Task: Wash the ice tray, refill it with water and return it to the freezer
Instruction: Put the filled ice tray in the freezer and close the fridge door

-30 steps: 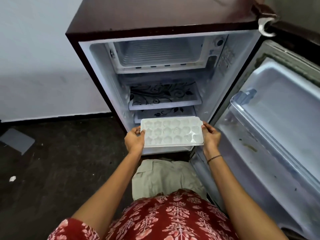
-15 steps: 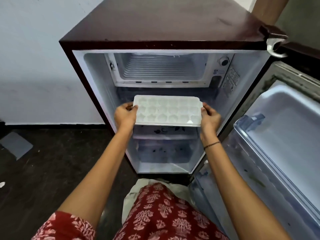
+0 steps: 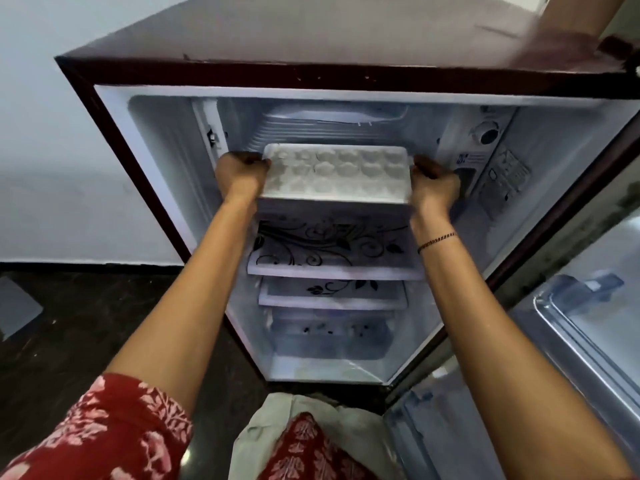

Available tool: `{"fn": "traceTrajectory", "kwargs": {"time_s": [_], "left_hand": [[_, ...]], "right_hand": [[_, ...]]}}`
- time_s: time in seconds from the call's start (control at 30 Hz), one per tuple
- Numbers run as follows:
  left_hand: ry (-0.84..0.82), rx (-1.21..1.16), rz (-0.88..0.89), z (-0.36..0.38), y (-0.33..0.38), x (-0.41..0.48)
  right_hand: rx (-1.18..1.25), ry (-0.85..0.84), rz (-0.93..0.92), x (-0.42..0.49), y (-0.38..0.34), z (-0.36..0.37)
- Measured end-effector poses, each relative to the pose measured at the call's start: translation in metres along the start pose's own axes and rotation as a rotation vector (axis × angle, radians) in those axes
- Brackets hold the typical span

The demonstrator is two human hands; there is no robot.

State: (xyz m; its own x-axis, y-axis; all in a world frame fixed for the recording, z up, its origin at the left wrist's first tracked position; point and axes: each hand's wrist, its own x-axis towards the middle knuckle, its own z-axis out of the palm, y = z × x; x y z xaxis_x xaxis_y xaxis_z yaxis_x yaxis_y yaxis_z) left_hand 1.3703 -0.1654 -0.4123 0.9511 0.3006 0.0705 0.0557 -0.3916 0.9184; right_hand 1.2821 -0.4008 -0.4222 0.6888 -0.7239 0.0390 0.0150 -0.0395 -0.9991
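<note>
A white ice tray (image 3: 337,173) with several moulded cells is held level at the mouth of the freezer compartment (image 3: 332,124), at the top of the open dark-red fridge (image 3: 311,39). My left hand (image 3: 240,174) grips the tray's left end. My right hand (image 3: 433,183), with a thin bracelet on the wrist, grips its right end. The tray's far edge reaches into the freezer opening. Whether the cells hold water is too blurred to tell.
Below the tray are two glass shelves with black floral print (image 3: 332,251) and a clear crisper drawer (image 3: 329,337). The fridge door (image 3: 588,323) stands open at the right. A thermostat dial (image 3: 488,133) sits right of the freezer. Dark floor and a white wall lie left.
Both hands have lifted the tray from in front of the lower shelves up to the freezer opening and pushed it forward. The view has moved closer to the fridge.
</note>
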Motion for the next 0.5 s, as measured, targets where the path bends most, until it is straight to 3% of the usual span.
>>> {"fn": "traceTrajectory", "kwargs": {"time_s": [0.5], "left_hand": [[0.024,0.282,0.174,0.024,0.006,0.043]], "right_hand": [[-0.211,0.033,0.009,0.057,0.005,0.047]]}}
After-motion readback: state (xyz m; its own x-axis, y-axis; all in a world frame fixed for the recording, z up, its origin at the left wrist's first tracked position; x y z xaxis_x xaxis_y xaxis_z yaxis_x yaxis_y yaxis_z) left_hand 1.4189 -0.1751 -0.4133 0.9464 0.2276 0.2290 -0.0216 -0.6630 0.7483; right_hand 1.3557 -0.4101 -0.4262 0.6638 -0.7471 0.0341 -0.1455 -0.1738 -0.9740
